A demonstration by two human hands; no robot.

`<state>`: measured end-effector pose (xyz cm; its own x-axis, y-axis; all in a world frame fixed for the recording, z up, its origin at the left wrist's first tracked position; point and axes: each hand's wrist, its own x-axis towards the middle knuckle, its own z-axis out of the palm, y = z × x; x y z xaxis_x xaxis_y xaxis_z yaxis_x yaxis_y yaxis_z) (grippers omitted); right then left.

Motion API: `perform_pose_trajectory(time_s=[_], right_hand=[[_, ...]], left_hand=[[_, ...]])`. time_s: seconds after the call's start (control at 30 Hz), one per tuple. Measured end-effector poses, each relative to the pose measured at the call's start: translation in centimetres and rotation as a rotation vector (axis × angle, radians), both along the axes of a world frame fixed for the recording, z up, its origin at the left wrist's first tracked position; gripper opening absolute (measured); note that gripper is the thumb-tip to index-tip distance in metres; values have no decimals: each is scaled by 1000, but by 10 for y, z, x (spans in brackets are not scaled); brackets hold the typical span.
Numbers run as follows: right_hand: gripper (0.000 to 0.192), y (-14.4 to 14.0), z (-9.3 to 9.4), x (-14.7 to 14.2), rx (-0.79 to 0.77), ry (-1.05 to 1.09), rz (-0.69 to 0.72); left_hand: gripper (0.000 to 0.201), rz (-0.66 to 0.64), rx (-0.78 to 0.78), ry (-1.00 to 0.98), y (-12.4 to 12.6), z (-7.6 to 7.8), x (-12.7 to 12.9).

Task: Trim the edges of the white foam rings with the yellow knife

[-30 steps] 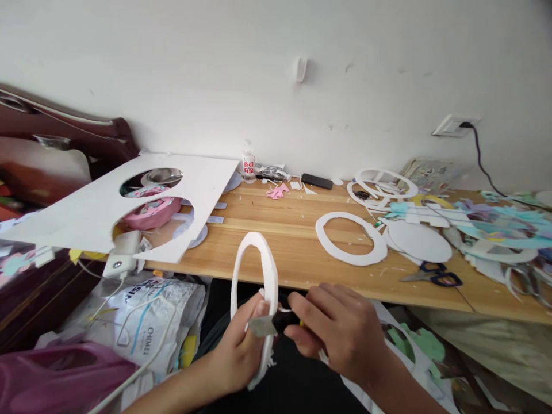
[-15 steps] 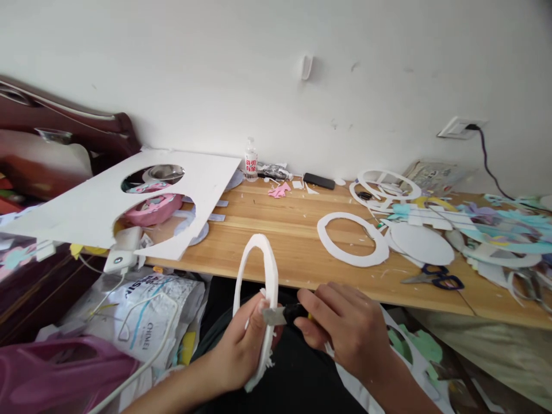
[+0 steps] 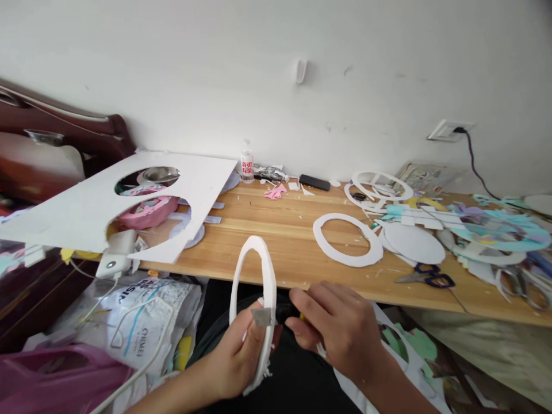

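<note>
Two hands | left (image 3: 239, 353) grips one foam ring (image 3: 254, 299) | right (image 3: 340, 330) clasps one knife (image 3: 276, 315)

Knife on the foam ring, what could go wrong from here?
1. The knife blade sits right beside the left hand's thumb, which pinches the white foam ring; a slip may cut it.
2. The ring is held in the air over the lap, unsupported, so it may flex and tear.
3. The right hand seems to push the blade toward the left hand.

foam ring (image 3: 259, 270): white, upright, edge-on, ragged bottom | knife (image 3: 276, 315): grey blade seemingly against ring's rim
</note>
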<state>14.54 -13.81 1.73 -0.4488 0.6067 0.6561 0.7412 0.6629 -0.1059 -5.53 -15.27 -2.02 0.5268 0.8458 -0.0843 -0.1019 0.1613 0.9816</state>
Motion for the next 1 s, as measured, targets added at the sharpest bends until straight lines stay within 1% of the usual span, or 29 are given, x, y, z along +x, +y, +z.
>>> perform_pose_trajectory(time_s=[0.1, 0.2, 0.3, 0.4, 0.43, 0.5, 0.57, 0.6, 0.7, 0.8, 0.9, 1.0], right_hand=[[30, 2, 0, 3, -11, -3, 4], [26, 4, -4, 7, -28, 15, -19], [26, 4, -9, 8, -19, 20, -25], [29, 2, -11, 5, -27, 24, -8], [29, 1, -12, 4, -35, 26, -2], [30, 0, -12, 3, -52, 30, 10], [31, -1, -13, 1, -60, 32, 22], [31, -1, -13, 0, -60, 32, 24], [32, -2, -14, -4, -46, 23, 6], [30, -4, -13, -7, -22, 6, -32], [29, -3, -12, -7, -9, -4, -49], [31, -1, -13, -5, -6, -8, -39]], left_hand=[[49, 5, 25, 47, 1, 2, -4], [45, 13, 39, 70, 2, 5, -5], [41, -25, -58, -31, 5, 5, -6], [47, -38, -185, -148, 10, 2, -4], [47, -6, -228, -174, 13, 2, -3], [49, 115, -279, -170, 17, 3, 1], [56, 242, -269, -98, 19, 7, 8], [58, 282, -243, -63, 20, 9, 11], [56, 337, -142, -12, 18, 15, 22], [54, 408, -61, 14, 16, 16, 28], [54, 460, -74, 14, 14, 12, 28], [52, 435, -137, -32, 14, 7, 26]])
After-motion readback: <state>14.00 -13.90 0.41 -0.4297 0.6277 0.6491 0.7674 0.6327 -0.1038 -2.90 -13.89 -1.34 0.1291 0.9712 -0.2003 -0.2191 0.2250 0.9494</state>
